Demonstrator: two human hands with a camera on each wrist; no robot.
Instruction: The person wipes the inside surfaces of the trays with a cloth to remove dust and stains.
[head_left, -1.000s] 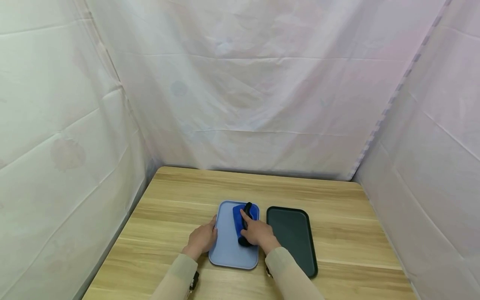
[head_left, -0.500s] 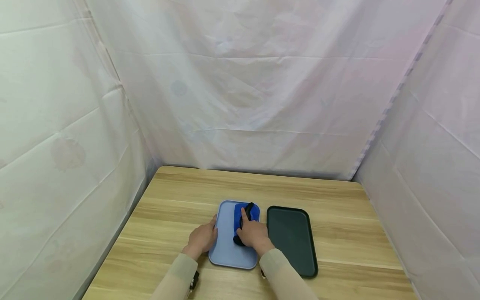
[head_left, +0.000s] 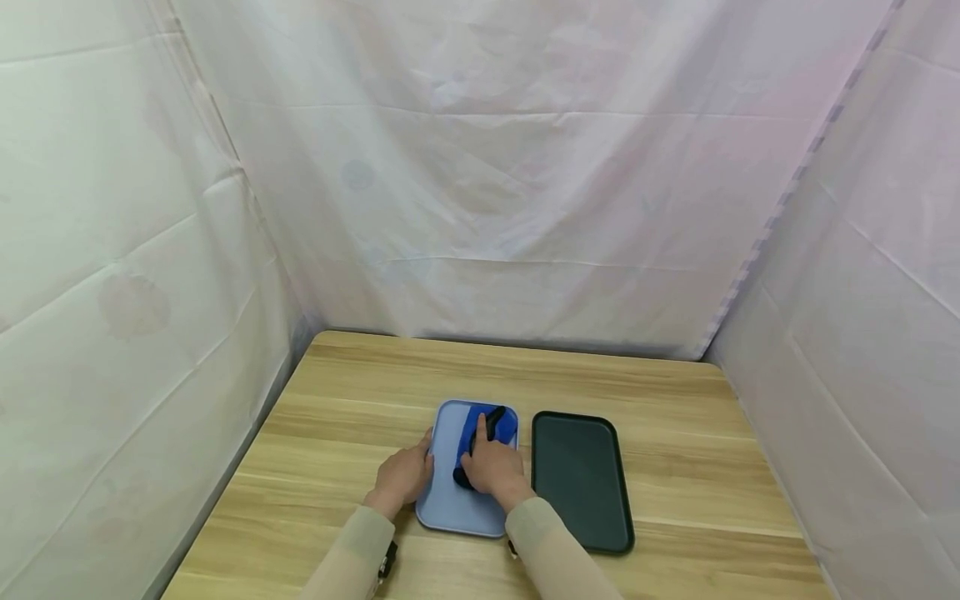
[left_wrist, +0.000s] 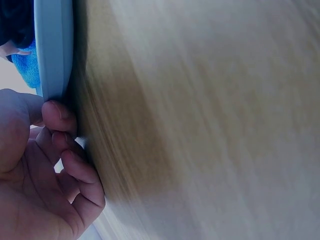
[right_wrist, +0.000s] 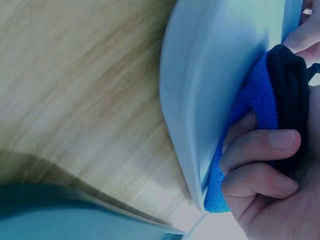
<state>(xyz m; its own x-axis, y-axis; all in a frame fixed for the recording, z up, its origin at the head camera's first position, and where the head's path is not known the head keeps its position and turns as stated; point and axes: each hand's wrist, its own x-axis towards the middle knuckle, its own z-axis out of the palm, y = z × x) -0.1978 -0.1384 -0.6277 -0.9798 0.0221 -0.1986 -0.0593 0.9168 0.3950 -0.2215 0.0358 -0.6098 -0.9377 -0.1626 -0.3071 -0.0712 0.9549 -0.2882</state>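
Note:
A light blue tray [head_left: 453, 510] lies on the table in the head view, with a blue cloth cleaning pad [head_left: 507, 427] with a black handle on it. My right hand [head_left: 495, 467] grips the handle, its index finger stretched forward along it; the right wrist view shows other fingers curled round the black part [right_wrist: 287, 85] over the blue fabric. My left hand [head_left: 402, 475] holds the tray's left edge, and in the left wrist view its fingertips [left_wrist: 59, 114] touch the tray's rim [left_wrist: 55, 55]. The palm side of the right hand hides some of the pad.
A dark green tray [head_left: 581, 483] lies right of the blue one, a small gap between them. Both stand on a wood-grain table [head_left: 360, 392]. White cloth curtains [head_left: 495, 208] hang behind and at both sides.
My right hand and the cleaning pad have slid left across the tray, the handle's near end swinging further left. The left hand and both trays stay nearly where they were.

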